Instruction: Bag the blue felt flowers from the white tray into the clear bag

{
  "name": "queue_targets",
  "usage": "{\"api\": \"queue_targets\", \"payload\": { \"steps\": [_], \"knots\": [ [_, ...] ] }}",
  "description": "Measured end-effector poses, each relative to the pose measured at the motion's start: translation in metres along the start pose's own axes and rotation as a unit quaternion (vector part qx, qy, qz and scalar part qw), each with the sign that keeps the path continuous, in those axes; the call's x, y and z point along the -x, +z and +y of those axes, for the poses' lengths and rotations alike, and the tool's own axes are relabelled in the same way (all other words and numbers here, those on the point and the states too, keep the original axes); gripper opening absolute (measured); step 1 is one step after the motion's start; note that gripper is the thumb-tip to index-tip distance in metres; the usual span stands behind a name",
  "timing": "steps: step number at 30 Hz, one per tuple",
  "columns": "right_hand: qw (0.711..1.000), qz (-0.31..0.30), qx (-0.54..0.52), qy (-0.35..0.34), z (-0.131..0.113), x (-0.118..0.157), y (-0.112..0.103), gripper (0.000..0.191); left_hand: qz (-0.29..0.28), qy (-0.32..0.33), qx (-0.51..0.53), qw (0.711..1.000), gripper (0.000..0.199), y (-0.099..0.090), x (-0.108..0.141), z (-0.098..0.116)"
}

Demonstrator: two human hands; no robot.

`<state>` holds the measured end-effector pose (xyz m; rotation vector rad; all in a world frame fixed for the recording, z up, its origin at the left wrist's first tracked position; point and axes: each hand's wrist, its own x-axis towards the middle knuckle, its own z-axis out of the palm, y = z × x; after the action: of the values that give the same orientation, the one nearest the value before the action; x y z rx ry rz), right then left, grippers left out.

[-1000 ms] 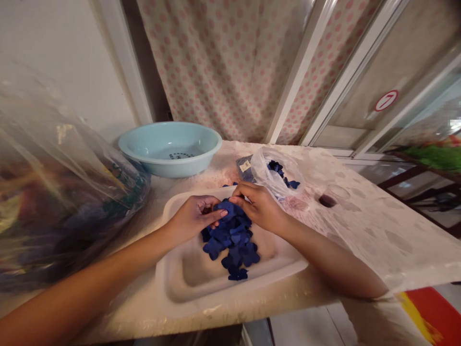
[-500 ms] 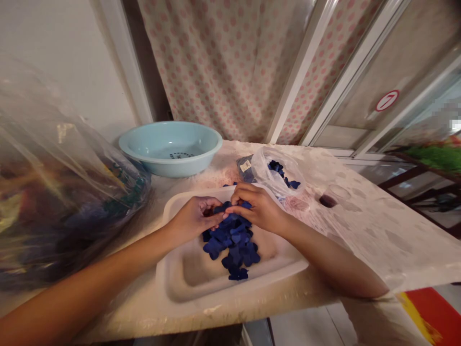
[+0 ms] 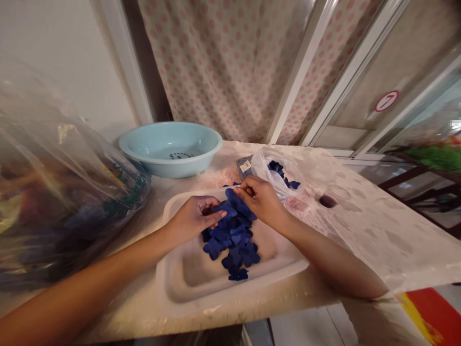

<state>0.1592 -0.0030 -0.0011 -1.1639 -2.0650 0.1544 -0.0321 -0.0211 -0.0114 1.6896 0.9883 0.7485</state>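
Behind my tabletop [image 3: 360,226] hangs a pink polka-dot curtain [image 3: 223,72]. On it, a white tray [image 3: 161,274] holds a heap of dark blue heart-shaped cutouts [image 3: 230,235]. My left hand [image 3: 192,216] curls loosely, its fingers touching the heap's left side. My right hand [image 3: 262,202] pinches thumb and fingers together at the heap's top edge. Just beyond the tray sit a pale blue basin [image 3: 171,168] and a clear plastic bag [image 3: 261,166] holding more blue cutouts.

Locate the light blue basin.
In the head view, the light blue basin sits at the far left of the table, behind the white tray and beside the big clear plastic sack.
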Motion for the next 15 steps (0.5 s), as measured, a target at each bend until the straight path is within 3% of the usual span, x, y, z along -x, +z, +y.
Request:
{"api": "queue_targets", "payload": {
  "steps": [8, 15],
  "knots": [
    [0.997, -0.065, 0.023, 0.022, -0.0003, 0.0006, -0.0005, 0.033, -0.011, 0.002, -0.009, 1.0, 0.025, -0.0003, -0.0003, -0.0015],
    [0.996, -0.072, 0.027, 0.039, -0.001, 0.0019, -0.0011, 0.044, -0.019, -0.007, -0.018, 1.0, 0.026, 0.0003, 0.0002, 0.0013]
  ]
}}
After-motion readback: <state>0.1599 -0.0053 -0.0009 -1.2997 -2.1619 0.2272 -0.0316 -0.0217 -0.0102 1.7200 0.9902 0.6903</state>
